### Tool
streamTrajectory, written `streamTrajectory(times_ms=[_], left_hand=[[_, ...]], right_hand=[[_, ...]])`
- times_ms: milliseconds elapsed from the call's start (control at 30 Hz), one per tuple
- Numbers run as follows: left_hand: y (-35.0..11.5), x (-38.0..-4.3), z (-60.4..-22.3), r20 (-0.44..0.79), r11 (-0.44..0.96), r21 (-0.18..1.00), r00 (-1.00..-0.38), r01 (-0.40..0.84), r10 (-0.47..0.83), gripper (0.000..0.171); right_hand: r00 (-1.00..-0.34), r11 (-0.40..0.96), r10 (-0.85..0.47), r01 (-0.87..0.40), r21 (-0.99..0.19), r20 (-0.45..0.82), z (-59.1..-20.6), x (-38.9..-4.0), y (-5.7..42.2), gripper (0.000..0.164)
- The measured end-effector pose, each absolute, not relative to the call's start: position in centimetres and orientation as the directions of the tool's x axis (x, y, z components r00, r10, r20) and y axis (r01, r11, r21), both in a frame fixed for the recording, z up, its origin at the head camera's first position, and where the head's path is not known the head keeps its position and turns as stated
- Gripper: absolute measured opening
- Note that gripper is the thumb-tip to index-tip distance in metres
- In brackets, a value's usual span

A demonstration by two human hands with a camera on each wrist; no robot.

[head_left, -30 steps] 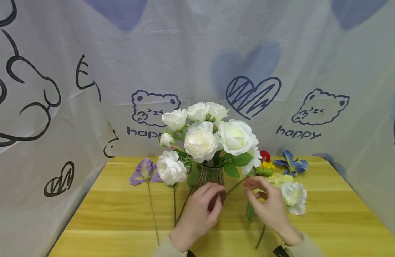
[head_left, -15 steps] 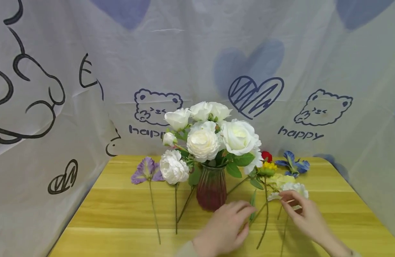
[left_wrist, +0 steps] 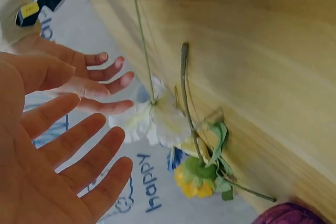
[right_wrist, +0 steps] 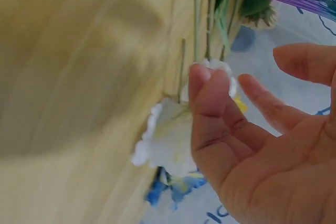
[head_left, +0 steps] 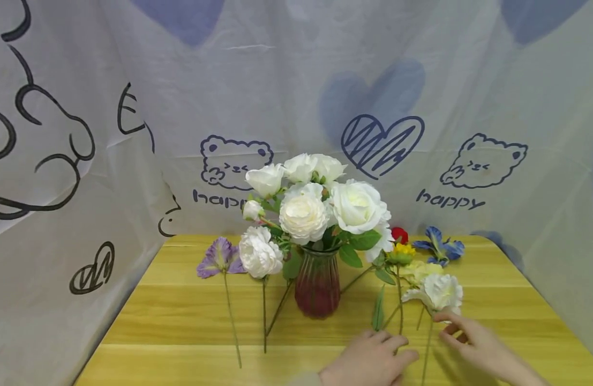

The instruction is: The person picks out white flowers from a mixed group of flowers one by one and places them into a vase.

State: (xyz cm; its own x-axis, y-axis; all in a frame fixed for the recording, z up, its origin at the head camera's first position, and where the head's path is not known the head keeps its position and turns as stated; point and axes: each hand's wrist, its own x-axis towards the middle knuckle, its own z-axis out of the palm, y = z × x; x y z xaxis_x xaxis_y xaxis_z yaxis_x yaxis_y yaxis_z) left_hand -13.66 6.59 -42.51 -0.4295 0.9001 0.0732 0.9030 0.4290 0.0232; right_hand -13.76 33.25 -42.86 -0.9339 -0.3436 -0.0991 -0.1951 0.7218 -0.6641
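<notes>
My left hand [head_left: 368,360] hovers low over the table front, fingers spread and loosely bent with nothing in them, near the stem of a yellow flower [head_left: 401,254]. My right hand [head_left: 477,346] is beside the white flower [head_left: 443,292] lying on the right, its fingertips right at the stem just below the bloom. In the right wrist view that hand [right_wrist: 247,135] has bent fingers, with the thumb standing apart from them. The left wrist view shows the white flower [left_wrist: 152,116] beyond the left fingers. A ribbed green-to-red glass vase [head_left: 317,284] holds several white flowers [head_left: 303,212].
A purple flower [head_left: 220,257] and a white peony-like flower [head_left: 261,252] are left of the vase. A blue flower [head_left: 440,245], a red flower [head_left: 399,234] and a pale yellow flower [head_left: 419,272] lie at the back right. A printed cloth [head_left: 296,96] hangs behind the table [head_left: 156,321].
Both hands have moved away from the vase, to the right and toward the table front. The right hand has come down beside the white flower's stem. The bouquet stays put.
</notes>
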Motion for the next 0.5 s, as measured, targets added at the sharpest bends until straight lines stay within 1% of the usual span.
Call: streamTrajectory(times_ms=[100, 167, 333, 500], left_hand=[[7.2, -13.4, -43.1, -0.023, 0.445, 0.054, -0.445, 0.894, 0.895, 0.045], [7.5, -13.3, -43.4, -0.062, 0.445, 0.074, -0.442, 0.892, 0.895, 0.048], [8.0, -13.3, -44.0, -0.101, 0.426, 0.091, -0.417, 0.900, 0.903, 0.045], [8.3, -13.3, -44.2, -0.139, 0.426, 0.111, -0.410, 0.898, 0.901, 0.046]], right_hand=[[-0.915, 0.677, -0.374, -0.157, -0.719, -0.152, -43.6, -13.9, 33.5, 0.038], [-0.904, 0.640, -0.394, -0.140, -0.755, -0.166, -44.1, -13.8, 33.5, 0.038], [-0.880, 0.562, -0.437, -0.104, -0.820, -0.188, -45.1, -13.9, 33.5, 0.039], [-0.843, 0.484, -0.491, -0.055, -0.873, -0.219, -45.8, -14.6, 33.8, 0.039]])
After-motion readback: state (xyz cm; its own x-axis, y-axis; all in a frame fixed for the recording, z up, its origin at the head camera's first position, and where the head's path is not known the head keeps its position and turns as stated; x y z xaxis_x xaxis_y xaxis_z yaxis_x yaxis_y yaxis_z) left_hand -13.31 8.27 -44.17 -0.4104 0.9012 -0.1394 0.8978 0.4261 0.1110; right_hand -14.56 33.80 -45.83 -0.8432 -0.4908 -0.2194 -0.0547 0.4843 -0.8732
